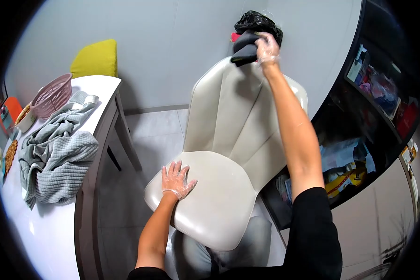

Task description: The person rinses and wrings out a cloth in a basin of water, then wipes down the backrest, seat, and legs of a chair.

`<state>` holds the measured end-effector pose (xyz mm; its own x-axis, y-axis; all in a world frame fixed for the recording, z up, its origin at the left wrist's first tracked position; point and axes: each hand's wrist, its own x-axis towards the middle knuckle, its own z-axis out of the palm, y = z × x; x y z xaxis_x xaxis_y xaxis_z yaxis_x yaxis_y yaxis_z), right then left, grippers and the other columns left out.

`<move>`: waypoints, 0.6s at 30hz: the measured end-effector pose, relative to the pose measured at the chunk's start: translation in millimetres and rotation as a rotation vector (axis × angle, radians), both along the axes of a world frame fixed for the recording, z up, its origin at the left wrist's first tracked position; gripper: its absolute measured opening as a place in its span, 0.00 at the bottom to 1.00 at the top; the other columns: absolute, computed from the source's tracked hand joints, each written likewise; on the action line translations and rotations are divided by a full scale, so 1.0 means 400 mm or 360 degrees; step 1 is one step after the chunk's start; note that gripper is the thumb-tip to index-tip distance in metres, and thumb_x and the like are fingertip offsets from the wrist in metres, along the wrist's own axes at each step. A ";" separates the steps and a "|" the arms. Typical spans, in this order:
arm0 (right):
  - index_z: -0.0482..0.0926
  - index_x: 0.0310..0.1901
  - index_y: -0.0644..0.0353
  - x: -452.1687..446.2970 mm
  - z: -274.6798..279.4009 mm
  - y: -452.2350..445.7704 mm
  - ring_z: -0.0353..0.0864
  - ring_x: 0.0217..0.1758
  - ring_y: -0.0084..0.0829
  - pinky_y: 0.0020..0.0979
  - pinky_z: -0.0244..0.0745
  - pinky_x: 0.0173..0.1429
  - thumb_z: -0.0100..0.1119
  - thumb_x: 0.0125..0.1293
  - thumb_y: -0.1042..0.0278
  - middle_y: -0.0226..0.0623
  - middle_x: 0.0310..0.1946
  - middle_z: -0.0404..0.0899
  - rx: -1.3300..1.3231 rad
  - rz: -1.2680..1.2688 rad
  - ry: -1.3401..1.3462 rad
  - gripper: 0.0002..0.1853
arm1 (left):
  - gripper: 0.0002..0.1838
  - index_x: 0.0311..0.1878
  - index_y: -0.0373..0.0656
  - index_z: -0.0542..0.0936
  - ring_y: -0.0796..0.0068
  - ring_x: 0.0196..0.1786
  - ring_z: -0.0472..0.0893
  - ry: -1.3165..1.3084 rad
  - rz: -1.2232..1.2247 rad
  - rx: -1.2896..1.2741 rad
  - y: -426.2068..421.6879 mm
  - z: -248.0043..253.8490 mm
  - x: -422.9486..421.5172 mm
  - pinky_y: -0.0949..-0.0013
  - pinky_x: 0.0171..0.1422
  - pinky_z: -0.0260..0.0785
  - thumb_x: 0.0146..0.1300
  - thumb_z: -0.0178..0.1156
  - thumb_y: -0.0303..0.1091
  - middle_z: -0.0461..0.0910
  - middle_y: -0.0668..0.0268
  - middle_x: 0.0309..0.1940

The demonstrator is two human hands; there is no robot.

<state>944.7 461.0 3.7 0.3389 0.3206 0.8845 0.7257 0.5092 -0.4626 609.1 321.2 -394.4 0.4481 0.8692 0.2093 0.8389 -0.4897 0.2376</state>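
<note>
A cream padded chair (214,186) stands in front of me, its tall backrest away from me. My left hand (177,180), in a clear thin glove, lies flat on the left part of the seat with its fingers spread. My right hand (267,48), gloved the same way, is at the top edge of the backrest, its fingers wrapped round a folded dark cloth (245,48). The cloth hangs over the front of that edge. Just behind it is a black plastic bag (255,22), with a bit of red beside it.
At the left, a white table (46,224) holds a grey-green garment (63,158), a pink basket (52,96) and a bowl (26,119). A yellow chair (95,58) stands behind it. Dark shelves (345,116) with packages line the right side.
</note>
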 end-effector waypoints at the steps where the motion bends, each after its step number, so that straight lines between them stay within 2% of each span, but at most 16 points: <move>1: 0.82 0.53 0.55 -0.018 0.049 -0.035 0.85 0.44 0.35 0.37 0.79 0.53 0.58 0.64 0.67 0.44 0.42 0.86 0.0101 -0.0032 -0.0184 0.16 | 0.40 0.73 0.59 0.70 0.57 0.82 0.51 0.0009 0.0002 -0.0004 0.000 0.000 -0.001 0.44 0.84 0.31 0.63 0.50 0.72 0.59 0.61 0.78; 3: 0.84 0.53 0.49 -0.080 0.083 -0.077 0.85 0.43 0.39 0.37 0.78 0.53 0.59 0.64 0.63 0.46 0.42 0.85 0.0019 0.0212 -0.0269 0.15 | 0.40 0.72 0.59 0.70 0.57 0.82 0.51 0.0001 -0.0001 -0.0005 -0.001 0.002 0.000 0.44 0.84 0.31 0.63 0.50 0.72 0.59 0.61 0.78; 5: 0.85 0.52 0.44 -0.072 0.054 -0.016 0.85 0.43 0.40 0.37 0.79 0.52 0.59 0.66 0.60 0.46 0.42 0.85 -0.0131 0.0116 -0.0495 0.14 | 0.40 0.72 0.59 0.71 0.57 0.82 0.51 -0.0025 -0.0004 0.0021 0.005 -0.010 -0.001 0.44 0.84 0.31 0.63 0.50 0.72 0.59 0.61 0.78; 6: 0.85 0.51 0.43 -0.115 0.012 -0.025 0.85 0.43 0.42 0.38 0.79 0.51 0.60 0.66 0.58 0.46 0.41 0.85 -0.0353 0.0076 -0.0420 0.14 | 0.40 0.72 0.59 0.71 0.57 0.82 0.51 -0.0031 -0.0003 0.0011 0.006 -0.007 0.000 0.44 0.84 0.31 0.63 0.50 0.72 0.59 0.61 0.78; 7: 0.83 0.53 0.47 -0.080 -0.067 0.075 0.84 0.47 0.44 0.41 0.78 0.55 0.57 0.67 0.56 0.46 0.45 0.84 -0.0383 0.0120 -0.0697 0.16 | 0.40 0.72 0.59 0.71 0.57 0.82 0.51 -0.0035 -0.0006 0.0000 0.003 -0.001 -0.001 0.44 0.84 0.31 0.63 0.51 0.72 0.59 0.61 0.78; 8: 0.81 0.54 0.49 -0.012 -0.212 0.269 0.83 0.50 0.44 0.44 0.75 0.60 0.53 0.69 0.53 0.44 0.47 0.84 -0.0174 -0.0352 -0.1366 0.18 | 0.40 0.72 0.59 0.71 0.57 0.82 0.51 -0.0038 -0.0006 -0.0013 0.003 0.001 -0.001 0.44 0.84 0.31 0.63 0.51 0.72 0.59 0.61 0.78; 9: 0.80 0.53 0.53 -0.162 -0.262 0.097 0.82 0.50 0.45 0.47 0.73 0.61 0.51 0.70 0.51 0.43 0.49 0.83 -0.0651 -0.0662 -0.1160 0.19 | 0.41 0.72 0.59 0.71 0.57 0.82 0.51 -0.0029 -0.0001 -0.0011 0.006 -0.004 0.001 0.44 0.84 0.30 0.62 0.51 0.73 0.59 0.61 0.78; 10: 0.81 0.49 0.54 -0.202 -0.357 0.124 0.82 0.48 0.46 0.47 0.73 0.58 0.54 0.70 0.50 0.43 0.46 0.84 -0.0151 -0.0716 -0.0964 0.18 | 0.41 0.72 0.59 0.70 0.57 0.82 0.51 -0.0021 -0.0003 -0.0020 0.008 -0.007 0.004 0.44 0.84 0.30 0.62 0.51 0.72 0.58 0.61 0.78; 11: 0.81 0.46 0.57 -0.248 -0.438 0.150 0.82 0.45 0.46 0.46 0.75 0.54 0.56 0.70 0.50 0.44 0.40 0.84 0.0016 -0.0686 -0.0693 0.18 | 0.41 0.72 0.59 0.70 0.57 0.82 0.51 -0.0015 0.0001 -0.0036 0.007 -0.008 0.004 0.44 0.84 0.30 0.62 0.51 0.72 0.58 0.62 0.78; 12: 0.81 0.45 0.55 -0.285 -0.500 0.149 0.83 0.43 0.45 0.43 0.77 0.50 0.57 0.69 0.51 0.43 0.35 0.84 -0.0034 -0.0609 -0.0557 0.16 | 0.40 0.72 0.59 0.70 0.57 0.82 0.51 -0.0009 0.0010 -0.0046 0.011 -0.005 0.003 0.44 0.84 0.31 0.63 0.51 0.72 0.58 0.62 0.78; 14: 0.82 0.46 0.55 -0.338 -0.553 0.095 0.82 0.36 0.45 0.43 0.76 0.44 0.57 0.70 0.53 0.42 0.31 0.83 -0.0240 -0.0535 -0.0468 0.15 | 0.40 0.73 0.58 0.69 0.58 0.82 0.51 -0.0010 0.0007 -0.0075 0.012 -0.005 -0.001 0.43 0.84 0.31 0.63 0.50 0.72 0.58 0.61 0.78; 16: 0.85 0.50 0.46 -0.354 -0.608 0.057 0.80 0.33 0.44 0.44 0.75 0.42 0.58 0.69 0.56 0.40 0.30 0.82 -0.0051 -0.0555 -0.0878 0.13 | 0.40 0.73 0.58 0.69 0.57 0.82 0.51 -0.0026 0.0004 -0.0057 0.023 -0.006 -0.002 0.43 0.84 0.31 0.64 0.50 0.72 0.58 0.60 0.78; 17: 0.86 0.53 0.34 -0.350 -0.610 0.010 0.79 0.33 0.43 0.44 0.73 0.40 0.58 0.68 0.56 0.38 0.29 0.82 -0.0121 -0.0230 -0.1031 0.14 | 0.40 0.73 0.58 0.69 0.57 0.82 0.51 -0.0020 0.0009 -0.0048 0.021 -0.005 -0.003 0.43 0.84 0.31 0.64 0.50 0.72 0.58 0.60 0.78; 18: 0.84 0.54 0.23 -0.351 -0.660 0.000 0.79 0.34 0.42 0.43 0.73 0.41 0.58 0.67 0.55 0.37 0.28 0.81 -0.0335 -0.0205 -0.1038 0.16 | 0.41 0.73 0.57 0.69 0.57 0.82 0.51 -0.0017 0.0010 -0.0037 0.021 -0.003 -0.001 0.43 0.84 0.31 0.63 0.50 0.72 0.58 0.60 0.78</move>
